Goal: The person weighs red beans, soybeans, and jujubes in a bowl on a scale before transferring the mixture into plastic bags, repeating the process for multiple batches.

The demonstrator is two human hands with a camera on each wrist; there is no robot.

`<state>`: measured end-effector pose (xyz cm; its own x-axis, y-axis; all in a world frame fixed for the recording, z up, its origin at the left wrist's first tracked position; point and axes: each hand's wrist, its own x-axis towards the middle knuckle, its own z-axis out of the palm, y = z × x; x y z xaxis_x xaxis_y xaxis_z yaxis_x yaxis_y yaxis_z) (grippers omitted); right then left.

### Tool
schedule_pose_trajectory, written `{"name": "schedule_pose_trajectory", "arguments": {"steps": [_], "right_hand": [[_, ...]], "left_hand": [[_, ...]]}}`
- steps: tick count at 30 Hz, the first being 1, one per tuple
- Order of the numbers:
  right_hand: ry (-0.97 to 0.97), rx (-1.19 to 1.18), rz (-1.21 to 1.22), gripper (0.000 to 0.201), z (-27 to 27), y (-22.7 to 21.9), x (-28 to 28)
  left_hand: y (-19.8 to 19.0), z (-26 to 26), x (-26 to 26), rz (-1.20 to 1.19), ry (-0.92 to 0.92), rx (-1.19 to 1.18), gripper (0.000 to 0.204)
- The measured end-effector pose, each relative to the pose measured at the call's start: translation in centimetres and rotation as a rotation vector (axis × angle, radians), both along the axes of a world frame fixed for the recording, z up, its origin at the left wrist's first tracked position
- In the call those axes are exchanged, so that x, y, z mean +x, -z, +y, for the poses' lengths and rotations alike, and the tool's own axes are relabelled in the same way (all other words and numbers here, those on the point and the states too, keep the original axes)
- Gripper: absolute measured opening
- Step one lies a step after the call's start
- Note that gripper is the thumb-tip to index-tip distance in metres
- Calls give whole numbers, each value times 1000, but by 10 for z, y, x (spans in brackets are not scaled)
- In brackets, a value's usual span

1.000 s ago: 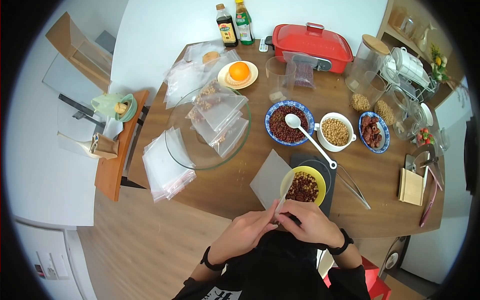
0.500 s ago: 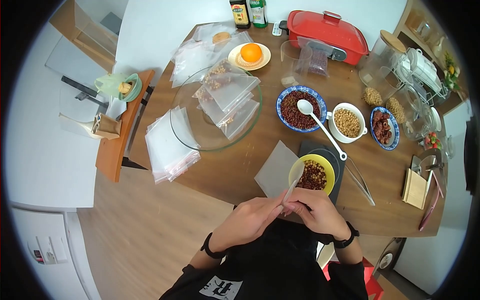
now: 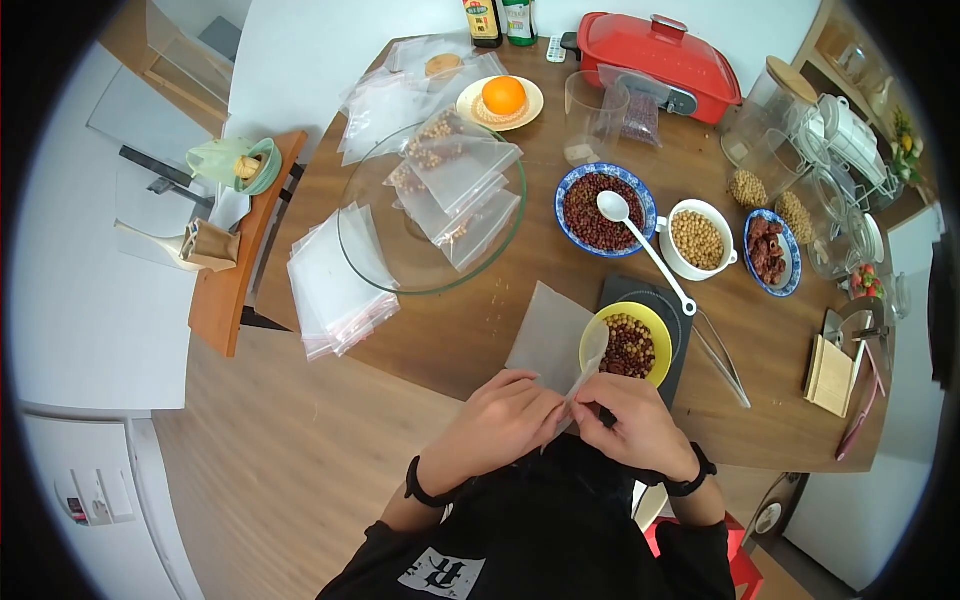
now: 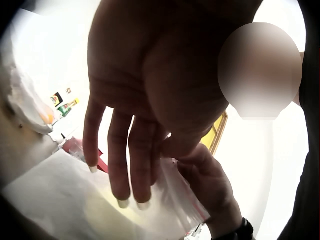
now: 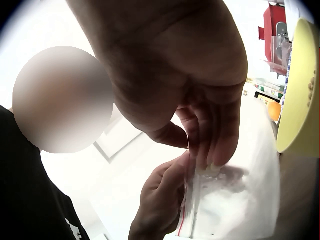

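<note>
Both hands hold a translucent zip bag (image 3: 545,335) near the table's front edge, beside a yellow bowl (image 3: 655,330) of mixed beans on a dark scale (image 3: 683,318). The left hand (image 3: 505,420) pinches the bag's zip edge between thumb and forefinger; its other fingers stretch along the bag in the left wrist view. From the other side the right hand (image 3: 632,430) pinches the same edge, its fingers bent. In the right wrist view the bag (image 5: 240,210) hangs below the right hand (image 5: 185,80), its red-lined strip between the two hands. No beans are discernible in the bag.
Filled bags lie in a glass bowl (image 3: 430,292); flat bags (image 3: 340,280) are stacked beside it. Behind the yellow bowl stand a blue-rimmed bowl (image 3: 562,222) of red beans with a white spoon (image 3: 650,255) and a white pot (image 3: 697,270). Tongs (image 3: 722,358) lie right.
The view has shifted, so the table items sit higher in the picture. The left hand has changed from flat, extended fingers to a more bent pinch, and the bag's edge has turned.
</note>
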<state>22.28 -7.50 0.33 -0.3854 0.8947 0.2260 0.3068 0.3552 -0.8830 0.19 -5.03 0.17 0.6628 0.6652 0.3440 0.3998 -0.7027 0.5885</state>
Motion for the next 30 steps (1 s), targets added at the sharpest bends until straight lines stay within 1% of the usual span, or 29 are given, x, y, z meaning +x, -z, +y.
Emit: {"name": "schedule_pose_trajectory", "arguments": {"steps": [2,4,5,7,8,10,14,16,17,19,20,22,23,25,26,28,29,30], "right_hand": [[9,-16,-37,11,-3,-1,-2],[65,-60,39,11,-5,-1,-8],[68,-59,40,11,-6,-3,-10],[105,-4,-60,10,-8,-9,-14],[108,-8,-59,10,-8,-9,-15],[69,57,-83,12,-9,-7,-18],[110,90,-167,16,-14,-9,-25],[236,116,-310,17,-16,-10,-25],[235,117,-309,17,-17,-11,-22],[333,52,-304,20,-18,-11,-17],[332,49,-303,20,-19,-9,-19],[442,51,-177,20,-21,-2,-30],[441,50,-176,20,-20,-2,-36],[409,230,-174,23,-20,-2,-48],[409,230,-174,23,-20,0,-52],[377,233,-272,27,-20,7,-59],[391,233,-341,35,-18,12,-56],[392,231,-339,35,-17,17,-54]], "left_hand": [[-2,0,0,20,15,25,10],[-5,0,2,11,22,-2,15],[-4,0,3,12,25,-1,15],[-4,-2,3,-11,-21,49,19],[-3,-1,2,-11,-17,45,19],[0,-1,0,-1,-16,115,20],[0,0,-1,14,-55,139,20],[-4,4,-10,3,-186,149,20],[-8,6,-17,3,-187,149,20],[-16,10,-29,49,-398,181,20],[-14,8,-28,50,-399,179,20],[-9,6,-22,-14,-314,171,19],[-9,5,-18,-13,-315,171,19],[-8,2,-12,-56,-264,133,18],[-7,1,-10,-56,-264,132,18],[-4,-1,-9,-46,-226,192,18],[-5,-1,-10,-44,-225,191,18],[-8,-1,-13,-31,-181,209,18]]}}
